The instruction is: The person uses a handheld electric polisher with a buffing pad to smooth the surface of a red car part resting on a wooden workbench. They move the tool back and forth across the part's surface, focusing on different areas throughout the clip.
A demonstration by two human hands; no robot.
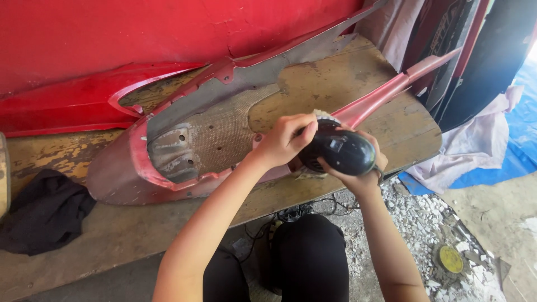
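Gripping the black polisher, both hands close around it, body pointing lower right.

Glossy black plastic sander, dull scuffed red plastic fairing, rough worn wooden bench, matt black cloth.

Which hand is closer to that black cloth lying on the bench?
Left. The left hand grips the black power tool from the cloth's side; the right hand holds it farther away.
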